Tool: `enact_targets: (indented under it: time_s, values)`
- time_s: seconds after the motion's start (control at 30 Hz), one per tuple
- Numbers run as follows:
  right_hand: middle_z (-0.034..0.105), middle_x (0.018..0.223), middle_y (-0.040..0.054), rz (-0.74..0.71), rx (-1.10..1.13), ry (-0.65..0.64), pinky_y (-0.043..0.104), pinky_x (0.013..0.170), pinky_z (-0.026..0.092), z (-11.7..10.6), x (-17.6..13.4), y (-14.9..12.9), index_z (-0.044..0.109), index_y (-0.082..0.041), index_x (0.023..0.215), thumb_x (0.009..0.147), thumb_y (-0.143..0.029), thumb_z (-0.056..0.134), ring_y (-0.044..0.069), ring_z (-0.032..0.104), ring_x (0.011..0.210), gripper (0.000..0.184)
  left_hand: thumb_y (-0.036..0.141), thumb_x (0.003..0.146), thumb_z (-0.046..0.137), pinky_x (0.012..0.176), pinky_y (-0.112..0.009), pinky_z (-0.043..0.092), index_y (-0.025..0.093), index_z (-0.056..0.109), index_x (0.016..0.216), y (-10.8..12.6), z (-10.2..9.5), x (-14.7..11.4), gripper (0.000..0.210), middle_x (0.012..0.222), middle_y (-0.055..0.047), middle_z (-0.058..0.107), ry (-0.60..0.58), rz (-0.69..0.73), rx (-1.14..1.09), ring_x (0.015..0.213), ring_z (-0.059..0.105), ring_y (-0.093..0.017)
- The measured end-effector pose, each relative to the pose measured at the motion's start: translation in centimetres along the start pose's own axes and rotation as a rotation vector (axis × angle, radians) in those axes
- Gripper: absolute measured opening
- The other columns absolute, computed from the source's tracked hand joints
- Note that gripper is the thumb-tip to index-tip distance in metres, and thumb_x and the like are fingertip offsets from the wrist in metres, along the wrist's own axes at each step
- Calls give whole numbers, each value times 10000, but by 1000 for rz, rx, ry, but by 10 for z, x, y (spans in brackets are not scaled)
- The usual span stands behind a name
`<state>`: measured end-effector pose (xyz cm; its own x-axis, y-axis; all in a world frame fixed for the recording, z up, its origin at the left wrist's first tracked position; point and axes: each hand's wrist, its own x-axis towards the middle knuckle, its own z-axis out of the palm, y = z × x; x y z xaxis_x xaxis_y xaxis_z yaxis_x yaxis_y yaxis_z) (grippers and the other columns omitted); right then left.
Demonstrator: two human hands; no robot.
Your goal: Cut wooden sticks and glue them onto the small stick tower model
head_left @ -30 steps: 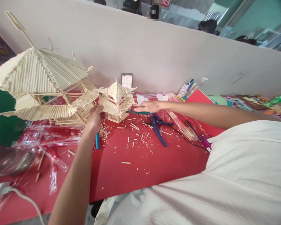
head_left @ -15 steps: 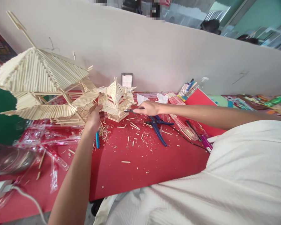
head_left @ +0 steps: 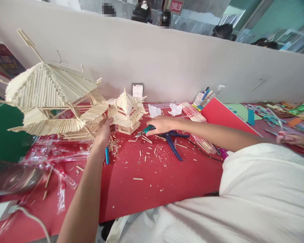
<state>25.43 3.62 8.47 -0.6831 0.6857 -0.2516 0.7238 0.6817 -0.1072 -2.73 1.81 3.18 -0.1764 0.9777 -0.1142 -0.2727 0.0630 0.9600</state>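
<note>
A pavilion model built of thin wooden sticks stands on the red table: a large roofed part point(head_left: 53, 87) at left and a small pointed-roof tower point(head_left: 126, 113) joined to its right. My left hand point(head_left: 104, 130) is closed at the tower's lower left side, thumb on top, its other fingers partly hidden behind. In my right hand point(head_left: 162, 124) is a pair of teal-handled pliers point(head_left: 148, 129), jaws pointing left, just right of the tower's base and apart from it. Blue-handled pliers point(head_left: 172, 145) lie below my right wrist. A blue pen-like tool point(head_left: 107, 156) lies beneath my left hand.
Stick offcuts point(head_left: 138, 179) and crumbs litter the red table point(head_left: 131, 199). Clear plastic wrappers point(head_left: 60, 155) and a white plug point(head_left: 5, 211) lie at left. Stick bundles point(head_left: 194, 113), crumpled tissue point(head_left: 175, 109) and a red board point(head_left: 228, 116) are at right. Another person's hand point(head_left: 294, 139) shows at far right.
My right hand has drawn the pliers down and away from the tower's eave, and their teal handles now show. My left hand stays at the tower. The view has shifted slightly.
</note>
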Motion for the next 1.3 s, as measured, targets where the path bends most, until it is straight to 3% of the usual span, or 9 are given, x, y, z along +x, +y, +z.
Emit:
enact_targets:
  time_s: [0.13,0.23,0.5,0.7,0.8,0.87,0.97,1.07,1.3]
  values:
    - [632,1241,188,-1,-150,129,440,924,453,22,-20,-15,646,-177,1258,891,-686,600,358,599,1119,629,373,691,677,474,-214,428,220,475,860,1,-1,-3,304,614,57,547,-60,12,5,513,624,-135]
    - [585,1295,213,32,-180,171,494,1009,429,41,-35,-30,595,-154,1355,889,-644,634,388,557,1194,678,368,713,672,484,-198,428,225,452,862,-1,0,-8,302,617,46,574,-82,6,-1,557,657,-142]
    - [599,1279,232,204,-118,225,542,994,463,74,-48,-64,633,-138,1270,877,-643,646,414,575,1191,640,356,707,705,565,-232,532,221,505,947,-2,19,-35,340,729,-1,672,-219,-48,-8,675,730,-182]
    - [659,1232,220,180,-72,247,534,1004,460,73,-50,-74,669,-147,1238,867,-612,692,407,612,1171,595,395,691,742,552,-222,527,225,514,954,-3,19,-39,387,768,27,637,-225,-52,10,672,725,-167]
    - [709,1174,167,180,137,338,463,968,487,60,-52,-67,692,-177,1185,914,-548,668,341,656,1125,459,449,694,764,558,-224,530,212,521,911,-3,15,-36,403,756,35,607,-187,-46,-19,664,716,-161]
    - [751,1048,111,200,399,435,365,859,521,50,-48,-56,710,-190,1076,991,-469,573,247,708,973,322,448,686,781,558,-222,528,207,537,898,-3,14,-35,403,740,40,594,-174,-38,-39,641,703,-151]
    - [753,866,61,172,819,557,279,716,523,39,-30,-33,686,-183,925,1005,-477,538,166,701,776,339,411,668,801,536,-208,513,210,569,903,-3,15,-33,387,685,55,573,-173,-24,-50,592,678,-135]
    - [735,766,51,210,1246,514,221,538,470,36,-7,-14,680,-168,872,952,-526,606,129,655,630,374,393,656,804,518,-199,503,210,595,915,-4,17,-33,380,670,51,591,-167,-15,-68,577,670,-131]
    - [686,665,3,223,1554,537,162,465,404,36,29,-7,694,-151,709,763,-386,840,70,571,553,281,391,659,806,526,-204,508,199,614,953,-7,18,-33,401,727,24,650,-160,-2,-82,610,692,-141]
